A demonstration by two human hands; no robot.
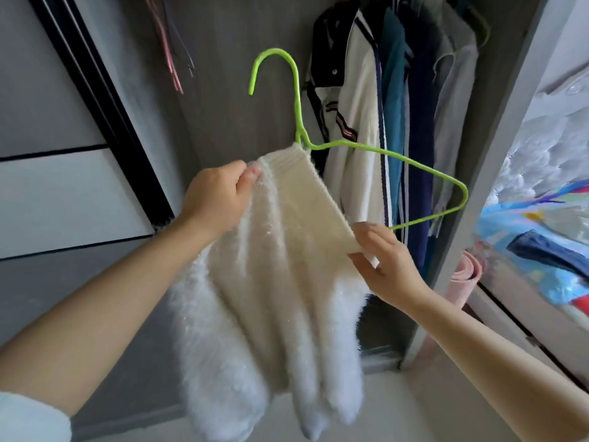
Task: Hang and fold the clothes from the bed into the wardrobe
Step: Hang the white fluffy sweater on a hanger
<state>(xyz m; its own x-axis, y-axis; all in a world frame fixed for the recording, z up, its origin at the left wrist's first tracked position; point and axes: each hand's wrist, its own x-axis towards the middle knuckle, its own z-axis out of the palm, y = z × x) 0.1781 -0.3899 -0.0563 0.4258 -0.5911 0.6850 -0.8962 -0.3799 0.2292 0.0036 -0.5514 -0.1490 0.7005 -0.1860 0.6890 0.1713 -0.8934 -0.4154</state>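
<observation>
Your left hand grips the upper left edge of the white fluffy sweater, with the thumb pinching the fabric near the ribbed band. Your right hand pinches the lower right corner of that ribbed band between thumb and fingers. Both hands are therefore clamped on the sweater, which you hold in the air in front of the open wardrobe.

The green hanger sits partly inside the sweater: its hook and neck rise above the ribbed band, and its right shoulder and lower bar project to the right of the fabric. The left shoulder of the hanger is hidden by the sweater. The body of the sweater hangs below your hands in loose folds.

Behind the hanger, hung garments fill the right part of the wardrobe, among them a white jacket with dark trim and several blue pieces. Thin pink and dark cords hang at the upper left of the wardrobe interior. A dark sliding door frame runs along the left. A pink rolled mat stands at the wardrobe's lower right edge. Further right lies a colourful bed cover with a dark blue garment on it.
</observation>
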